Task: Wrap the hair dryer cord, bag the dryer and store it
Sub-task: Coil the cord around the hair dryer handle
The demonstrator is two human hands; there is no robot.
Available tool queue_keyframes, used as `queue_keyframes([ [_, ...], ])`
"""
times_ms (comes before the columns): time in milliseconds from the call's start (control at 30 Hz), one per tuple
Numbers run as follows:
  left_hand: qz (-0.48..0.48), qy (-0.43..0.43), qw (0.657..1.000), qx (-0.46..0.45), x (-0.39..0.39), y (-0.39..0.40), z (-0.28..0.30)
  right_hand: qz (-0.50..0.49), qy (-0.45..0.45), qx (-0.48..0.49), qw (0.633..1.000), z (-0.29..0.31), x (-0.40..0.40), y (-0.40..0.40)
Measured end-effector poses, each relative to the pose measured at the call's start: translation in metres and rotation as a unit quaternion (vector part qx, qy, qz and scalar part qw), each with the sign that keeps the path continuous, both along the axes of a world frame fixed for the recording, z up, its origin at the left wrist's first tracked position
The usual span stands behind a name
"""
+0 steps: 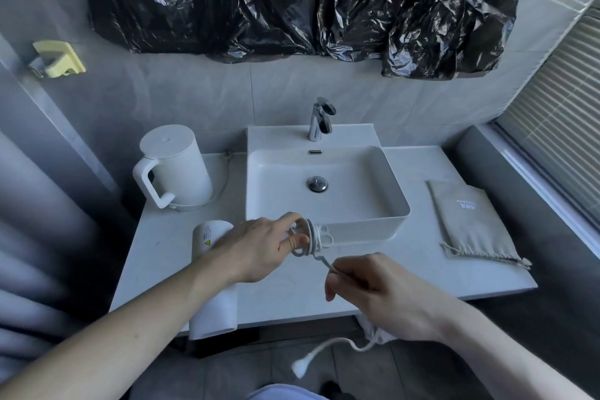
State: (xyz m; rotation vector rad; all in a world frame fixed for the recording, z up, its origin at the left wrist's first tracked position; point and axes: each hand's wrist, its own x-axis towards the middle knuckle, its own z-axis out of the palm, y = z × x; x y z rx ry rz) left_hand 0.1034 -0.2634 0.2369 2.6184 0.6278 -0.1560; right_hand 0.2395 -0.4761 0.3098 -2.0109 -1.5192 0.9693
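Observation:
A white hair dryer (207, 237) is held over the counter's front left, its handle pointing right toward the sink. My left hand (259, 250) grips that handle, where a few turns of pale cord (306, 242) are wound. My right hand (373, 289) pinches the cord just below and right of the coils. The loose end hangs past the counter edge, and its white plug (300, 368) dangles near the floor. A grey drawstring bag (470, 224) lies flat on the counter's right side.
A white basin (324, 185) with a chrome tap (321, 118) sits mid-counter. A white kettle (172, 167) stands at the back left. Black plastic sheeting (308, 0) covers the wall above. A window with blinds (558, 127) is at right.

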Motion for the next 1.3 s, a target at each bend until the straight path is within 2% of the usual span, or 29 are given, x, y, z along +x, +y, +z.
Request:
queue_keyframes([
  [100,-0.026,0.014,0.999,0.02,-0.003,-0.009,0.002,-0.002,0.001,0.029,1.0,0.015,0.008,0.003],
  [267,-0.05,0.03,0.998,0.019,-0.011,-0.02,0.005,-0.066,-0.003,0.111,0.992,0.023,0.031,0.022],
  [433,-0.084,-0.004,0.996,-0.019,-0.019,-0.033,0.022,-0.142,0.037,0.164,0.976,-0.002,0.054,0.047],
  [667,-0.067,-0.074,0.995,-0.003,-0.022,-0.038,0.037,-0.19,0.109,0.179,0.959,-0.049,0.047,0.072],
  [833,-0.057,-0.11,0.992,-0.023,-0.025,-0.031,0.038,-0.192,0.255,0.088,0.944,-0.072,0.033,0.077],
  [900,-0.047,-0.125,0.99,-0.036,-0.026,-0.029,0.04,-0.182,0.282,0.039,0.941,-0.079,0.031,0.076],
  [1133,-0.006,-0.134,0.984,-0.118,-0.021,-0.014,0.039,-0.199,0.305,-0.07,0.929,-0.088,0.013,0.059],
  [1300,0.02,-0.182,0.944,-0.275,-0.01,-0.018,0.032,-0.162,0.308,-0.088,0.933,-0.076,0.009,0.051],
])
